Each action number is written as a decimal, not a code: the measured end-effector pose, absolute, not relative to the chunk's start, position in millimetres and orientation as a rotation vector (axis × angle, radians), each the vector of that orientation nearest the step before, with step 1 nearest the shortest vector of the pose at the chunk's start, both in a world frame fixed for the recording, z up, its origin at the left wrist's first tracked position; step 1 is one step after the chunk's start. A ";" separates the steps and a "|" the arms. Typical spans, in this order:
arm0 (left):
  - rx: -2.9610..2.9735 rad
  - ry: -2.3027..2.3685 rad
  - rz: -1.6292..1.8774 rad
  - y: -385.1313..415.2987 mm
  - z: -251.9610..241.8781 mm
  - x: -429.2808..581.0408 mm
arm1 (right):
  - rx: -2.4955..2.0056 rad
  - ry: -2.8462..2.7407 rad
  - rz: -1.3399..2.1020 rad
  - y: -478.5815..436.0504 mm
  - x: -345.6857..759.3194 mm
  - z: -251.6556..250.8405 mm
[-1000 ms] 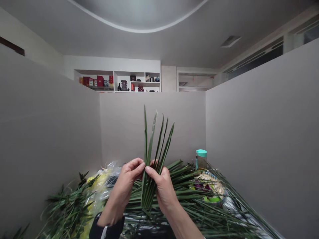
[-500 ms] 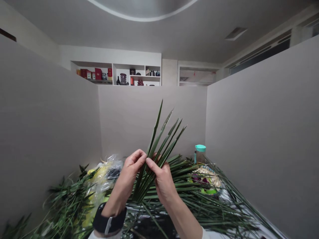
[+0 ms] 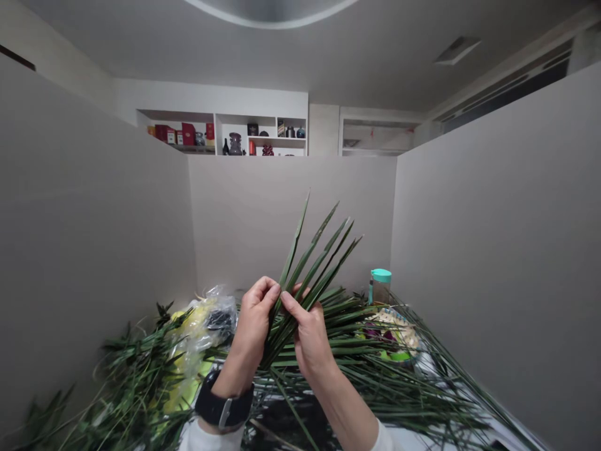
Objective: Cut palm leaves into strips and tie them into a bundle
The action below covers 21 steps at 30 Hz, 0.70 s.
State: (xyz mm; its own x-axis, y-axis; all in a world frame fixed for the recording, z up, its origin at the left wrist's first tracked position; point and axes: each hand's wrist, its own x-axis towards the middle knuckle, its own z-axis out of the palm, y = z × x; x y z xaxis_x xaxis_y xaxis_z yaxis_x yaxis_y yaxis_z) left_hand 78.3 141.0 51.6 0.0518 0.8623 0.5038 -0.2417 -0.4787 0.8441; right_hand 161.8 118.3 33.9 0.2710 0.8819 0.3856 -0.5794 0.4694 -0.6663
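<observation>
Both hands are pinching a fan of long green palm leaflets upright, the left hand and right hand pressing together at the base while the tips splay free. Nothing is looking bound yet, and a loose heap of fronds is spreading below, beside a plastic bag, a teal-lidded bottle and a woven tray, with grey partition walls and white shelves rising beyond

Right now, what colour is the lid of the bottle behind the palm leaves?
The lid is turquoise; it shows best in the head view.
</observation>
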 end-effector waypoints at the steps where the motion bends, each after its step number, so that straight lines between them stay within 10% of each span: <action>1: 1.444 0.668 1.587 140.9 51.3 78.6 | -0.436 -0.807 1.020 118.7 161.3 33.7; 21: 1.523 0.670 1.450 132.2 62.4 75.7 | -0.481 -0.744 0.942 119.2 165.8 35.7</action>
State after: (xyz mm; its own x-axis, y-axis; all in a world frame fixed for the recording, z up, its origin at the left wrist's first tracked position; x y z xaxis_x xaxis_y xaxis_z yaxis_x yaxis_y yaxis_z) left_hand 75.7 132.2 62.4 0.1647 0.8626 0.4784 -0.1942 -0.4472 0.8731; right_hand 165.8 119.2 35.7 0.3747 0.8557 0.3568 -0.5451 0.5146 -0.6618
